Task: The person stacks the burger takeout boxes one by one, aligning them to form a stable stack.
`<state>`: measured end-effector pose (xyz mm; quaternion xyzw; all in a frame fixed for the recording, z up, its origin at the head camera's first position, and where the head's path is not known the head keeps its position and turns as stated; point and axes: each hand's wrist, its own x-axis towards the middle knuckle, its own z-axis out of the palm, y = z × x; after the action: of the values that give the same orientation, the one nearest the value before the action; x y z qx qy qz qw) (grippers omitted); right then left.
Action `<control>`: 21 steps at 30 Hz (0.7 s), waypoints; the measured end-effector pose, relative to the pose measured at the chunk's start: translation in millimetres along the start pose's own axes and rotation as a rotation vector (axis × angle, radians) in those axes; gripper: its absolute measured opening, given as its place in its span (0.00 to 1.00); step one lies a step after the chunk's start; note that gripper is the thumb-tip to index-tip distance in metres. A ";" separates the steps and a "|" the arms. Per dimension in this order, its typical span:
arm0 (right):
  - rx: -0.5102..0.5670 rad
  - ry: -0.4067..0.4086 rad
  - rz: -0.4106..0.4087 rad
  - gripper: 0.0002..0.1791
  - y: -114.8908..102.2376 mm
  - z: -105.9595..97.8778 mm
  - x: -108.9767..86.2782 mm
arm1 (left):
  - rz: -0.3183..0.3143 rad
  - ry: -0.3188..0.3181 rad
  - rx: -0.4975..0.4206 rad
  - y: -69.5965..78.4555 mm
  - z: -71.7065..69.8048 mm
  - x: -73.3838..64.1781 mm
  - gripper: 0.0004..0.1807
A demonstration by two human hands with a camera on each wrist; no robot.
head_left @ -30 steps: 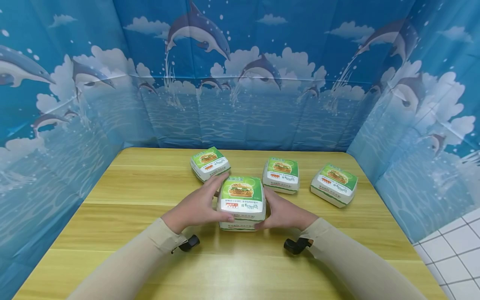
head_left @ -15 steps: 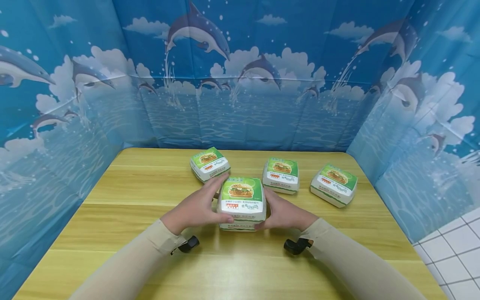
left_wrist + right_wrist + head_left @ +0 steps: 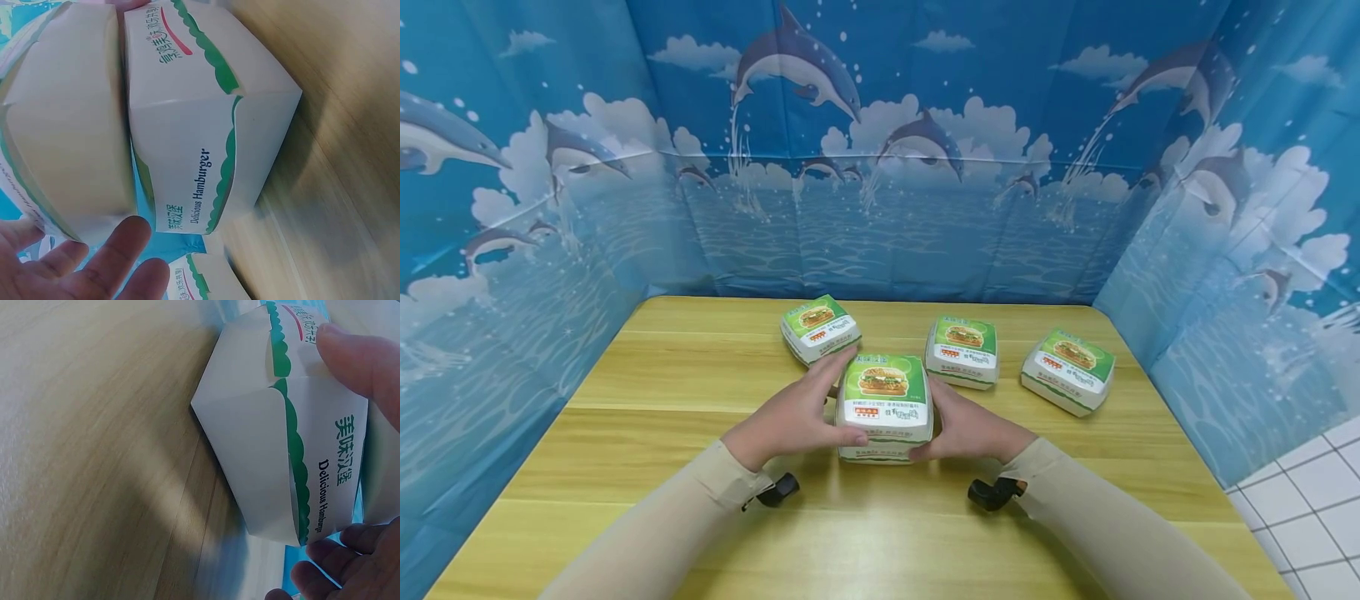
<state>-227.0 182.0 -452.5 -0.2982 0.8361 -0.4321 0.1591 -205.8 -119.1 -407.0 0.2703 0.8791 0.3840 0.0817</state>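
Two hamburger boxes stand stacked in the middle of the table. The upper hamburger box (image 3: 883, 392) has a green lid with a burger picture. Beneath it, the lower hamburger box (image 3: 876, 454) rests on the wood. My left hand (image 3: 797, 421) holds the upper box from the left, thumb near the seam at the front and fingers on its far side (image 3: 128, 247). From the right, my right hand (image 3: 970, 421) grips the lower box, thumb (image 3: 359, 359) on its front and fingers reaching its far side. A narrow gap shows between the boxes in the left wrist view.
Behind the stack are three similar boxes: one at the back left (image 3: 820, 327), one right of centre (image 3: 962, 350) and one at the far right (image 3: 1069, 371). A blue dolphin curtain (image 3: 880, 225) surrounds the wooden table (image 3: 647, 400) at the back and sides.
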 end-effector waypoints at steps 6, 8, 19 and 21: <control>-0.006 0.003 -0.015 0.60 0.3 0.4 -0.7 | 0.003 -0.002 -0.003 -0.2 0.8 -0.1 0.69; -0.004 0.004 -0.022 0.60 0.5 0.5 -0.6 | 0.000 -0.001 -0.007 -0.2 1.0 -0.2 0.69; -0.005 0.005 -0.018 0.61 1.3 0.4 -0.6 | -0.011 0.000 -0.017 -1.6 1.9 -0.8 0.69; -0.005 0.006 -0.018 0.61 1.3 0.5 -0.8 | -0.010 0.001 -0.020 -2.0 2.1 -0.8 0.68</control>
<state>-226.6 182.8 -453.9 -0.3047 0.8349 -0.4324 0.1521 -205.2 -119.4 -409.9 0.2649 0.8767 0.3924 0.0860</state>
